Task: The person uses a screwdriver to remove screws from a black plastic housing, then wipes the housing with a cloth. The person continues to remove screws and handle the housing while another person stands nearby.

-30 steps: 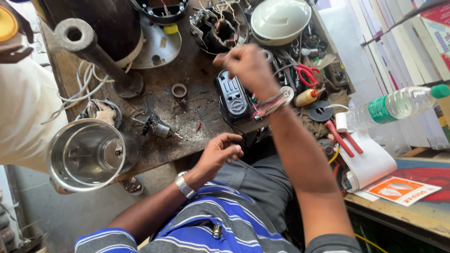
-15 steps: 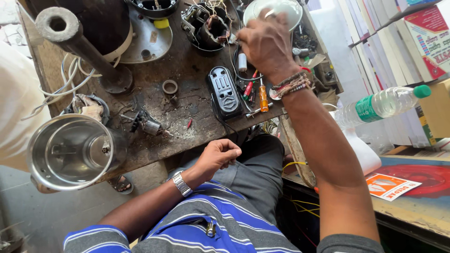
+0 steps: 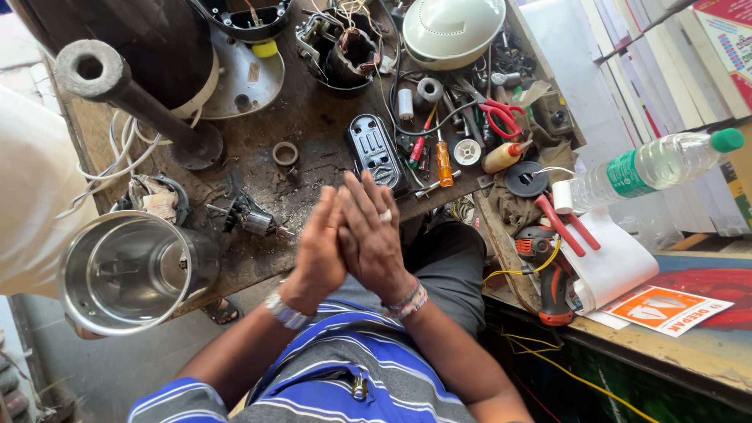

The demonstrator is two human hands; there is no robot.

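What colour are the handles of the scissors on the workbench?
Red. The scissors lie among the tools near the white dome lid, seen in the head view.

A steel jar point(image 3: 129, 270) stands at the tabletop's point(image 3: 313, 125) left edge, a small motor point(image 3: 251, 221) just beside it. Farther back lie a metal ring point(image 3: 285, 153), a white dome lid point(image 3: 453, 30) and red-handled scissors point(image 3: 501, 117). At the right, a water bottle point(image 3: 654, 166) lies above a drill point(image 3: 547, 270).
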